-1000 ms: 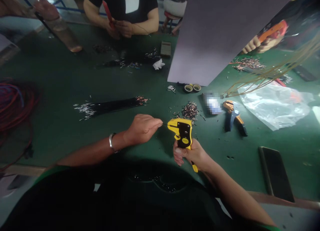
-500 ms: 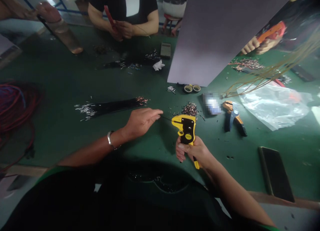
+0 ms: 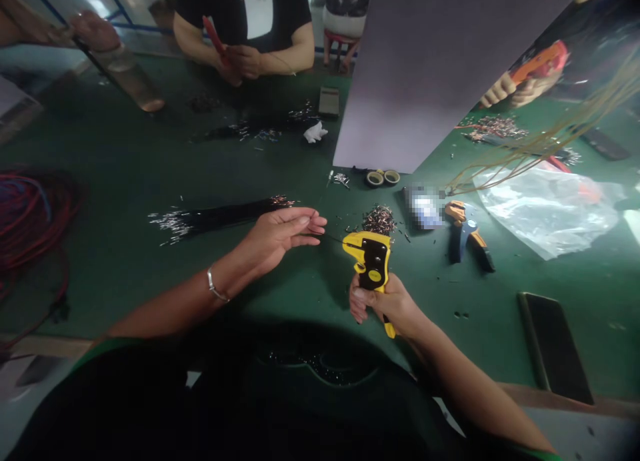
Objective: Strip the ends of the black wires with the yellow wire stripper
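My right hand [image 3: 383, 300] is wrapped round the handles of a yellow and black wire stripper [image 3: 375, 261], whose nose points left. A thin dark wire [image 3: 334, 238] runs from the stripper's nose to my left hand [image 3: 295, 229]. That hand has turned palm up, its fingertips drawn together on the wire, which is partly hidden there. Above the fingers a fine strand with a pale metal tip [image 3: 330, 176] rises; it looks like the same wire's other end. Left of my left hand lies a bundle of black wires [image 3: 220, 214] with silvery ends on the left and coppery ends on the right.
Behind the stripper is a heap of small cut bits [image 3: 379, 220]. To the right lie an orange and blue wire stripper [image 3: 467, 234], a clear plastic bag [image 3: 545, 204] and a phone [image 3: 555, 348]. A grey upright panel [image 3: 400, 74] stands ahead. Co-workers sit across the table.
My left hand has rolled from back up to palm up, and the wire's pale tip now shows above it. My right hand holds the stripper in nearly the same place.
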Motion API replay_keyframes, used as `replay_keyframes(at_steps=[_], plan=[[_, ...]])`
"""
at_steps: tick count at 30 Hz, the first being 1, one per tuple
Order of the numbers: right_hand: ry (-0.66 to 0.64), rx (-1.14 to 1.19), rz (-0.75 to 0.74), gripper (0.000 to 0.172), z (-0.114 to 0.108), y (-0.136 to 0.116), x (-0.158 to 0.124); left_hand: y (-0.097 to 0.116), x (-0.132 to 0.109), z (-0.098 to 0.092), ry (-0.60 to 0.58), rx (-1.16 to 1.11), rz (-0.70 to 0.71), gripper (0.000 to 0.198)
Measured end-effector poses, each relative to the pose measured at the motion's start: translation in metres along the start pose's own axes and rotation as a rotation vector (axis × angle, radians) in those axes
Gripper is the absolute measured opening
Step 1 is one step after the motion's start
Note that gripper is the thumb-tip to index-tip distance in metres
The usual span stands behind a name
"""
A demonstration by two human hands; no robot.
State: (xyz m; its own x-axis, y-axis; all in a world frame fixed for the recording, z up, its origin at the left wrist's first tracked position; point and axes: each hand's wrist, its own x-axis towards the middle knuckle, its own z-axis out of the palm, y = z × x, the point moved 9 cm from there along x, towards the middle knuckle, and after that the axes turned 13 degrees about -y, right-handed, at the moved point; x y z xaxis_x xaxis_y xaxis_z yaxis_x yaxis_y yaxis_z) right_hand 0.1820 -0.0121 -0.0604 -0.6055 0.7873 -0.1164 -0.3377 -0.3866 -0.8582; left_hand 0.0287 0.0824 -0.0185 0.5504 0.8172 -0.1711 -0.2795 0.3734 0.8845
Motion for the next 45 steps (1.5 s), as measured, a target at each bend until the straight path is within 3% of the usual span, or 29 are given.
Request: replay_keyframes(at_steps=[8,12,19,28,31,34,36,39,45], plan=[[-0.004,-0.009,0.023,0.025,0.000,0.013,0.003,0.010,-0.003,0.013,-0.155,-0.187,0.048,0.012],[-0.058,-0.055,0.064,0.028,0.011,0.012,0.006,0.017,-0.005,0.018,-0.147,-0.219,0.072,0.005],[-0.146,-0.135,0.144,0.029,0.024,0.014,0.003,0.011,-0.007,0.018,-0.096,-0.126,-0.003,0.005],[-0.112,-0.138,0.265,0.028,0.024,0.019,-0.002,-0.001,-0.010,0.013,-0.085,-0.037,-0.123,0.003],[-0.026,-0.103,0.245,0.024,0.005,0.005,-0.012,0.013,-0.011,-0.006,0.004,0.023,-0.092,0.003],[0.256,-0.045,0.002,0.023,-0.034,-0.033,-0.032,0.046,-0.012,-0.026,0.133,0.072,0.127,0.003],[0.230,-0.117,0.011,0.020,-0.036,-0.039,-0.034,0.048,-0.010,-0.025,0.110,0.054,0.122,0.004],[0.044,-0.251,0.130,0.020,-0.016,-0.023,-0.023,0.038,-0.008,-0.014,0.059,0.009,0.052,0.005],[0.048,-0.286,0.164,0.024,-0.010,-0.009,-0.004,0.046,-0.017,-0.014,0.109,0.045,0.151,0.004]])
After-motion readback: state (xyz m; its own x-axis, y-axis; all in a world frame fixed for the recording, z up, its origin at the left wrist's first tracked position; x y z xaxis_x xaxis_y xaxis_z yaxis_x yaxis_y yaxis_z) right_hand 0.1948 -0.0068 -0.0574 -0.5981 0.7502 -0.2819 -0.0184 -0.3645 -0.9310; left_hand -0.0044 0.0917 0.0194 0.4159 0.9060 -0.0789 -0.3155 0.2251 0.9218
